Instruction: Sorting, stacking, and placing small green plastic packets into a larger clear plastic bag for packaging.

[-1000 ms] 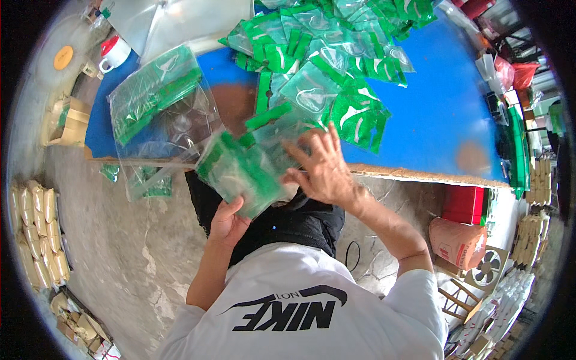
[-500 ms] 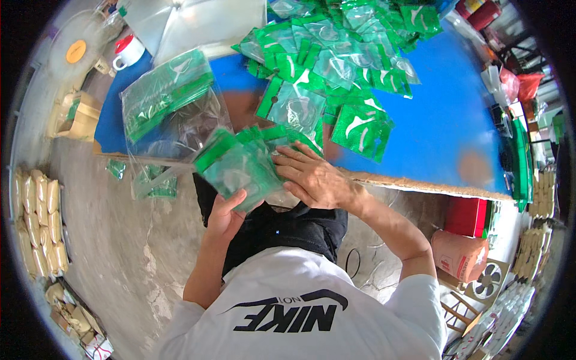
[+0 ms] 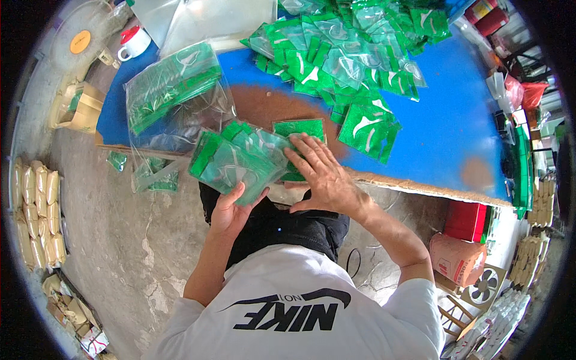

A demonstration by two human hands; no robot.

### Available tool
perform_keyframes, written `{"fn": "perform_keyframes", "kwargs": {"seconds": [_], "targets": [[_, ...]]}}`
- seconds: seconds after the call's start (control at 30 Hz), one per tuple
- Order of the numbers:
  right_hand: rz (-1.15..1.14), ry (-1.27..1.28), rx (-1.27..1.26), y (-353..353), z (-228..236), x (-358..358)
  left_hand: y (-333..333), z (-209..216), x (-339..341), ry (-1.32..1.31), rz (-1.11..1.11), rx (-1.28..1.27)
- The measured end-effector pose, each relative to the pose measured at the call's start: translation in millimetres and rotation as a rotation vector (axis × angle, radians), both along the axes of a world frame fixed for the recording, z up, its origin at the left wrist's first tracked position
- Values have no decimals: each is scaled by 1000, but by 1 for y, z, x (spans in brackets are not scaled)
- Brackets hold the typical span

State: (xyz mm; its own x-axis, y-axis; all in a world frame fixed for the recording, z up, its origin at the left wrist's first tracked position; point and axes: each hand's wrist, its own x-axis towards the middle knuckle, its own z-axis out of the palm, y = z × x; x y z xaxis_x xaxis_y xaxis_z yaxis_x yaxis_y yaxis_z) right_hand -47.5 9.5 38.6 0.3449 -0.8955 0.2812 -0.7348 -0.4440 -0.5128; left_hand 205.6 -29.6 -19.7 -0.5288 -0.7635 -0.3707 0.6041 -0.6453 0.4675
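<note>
My left hand [image 3: 233, 211] grips a fanned stack of clear-and-green plastic pouches [image 3: 231, 165] from below, thumb on top, just in front of the table's near edge. My right hand [image 3: 324, 177] has its fingers stretched out, with the fingertips at the right side of that stack. Partly beneath those fingertips, another green pouch [image 3: 299, 127] lies at the table edge; its lower part is hidden. To the left, a large clear plastic bag [image 3: 174, 90] with green pouches inside hangs partly over the edge. A loose pile of similar pouches [image 3: 342, 60] spreads across the far side.
The blue table [image 3: 444, 138] has a worn brown patch and a rough front edge. Clear plastic sheets [image 3: 216, 24] and a white mug with a red lid [image 3: 133, 43] are at the far left. A fan [image 3: 482, 288] and a pinkish sack [image 3: 457, 259] stand on the right.
The pouch lying beyond my hands has come nearer, down to the table edge. My right hand has shifted slightly right, its fingers more stretched. My left hand still holds the stack.
</note>
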Motion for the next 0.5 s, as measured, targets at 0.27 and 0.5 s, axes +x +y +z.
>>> {"fn": "perform_keyframes", "kwargs": {"seconds": [0.27, 0.5], "targets": [[-405, -443, 210, 17, 23, -33, 3, -10, 6, -106, -25, -58], [-548, -719, 734, 16, 37, -53, -14, -20, 28, -79, -246, -364]]}}
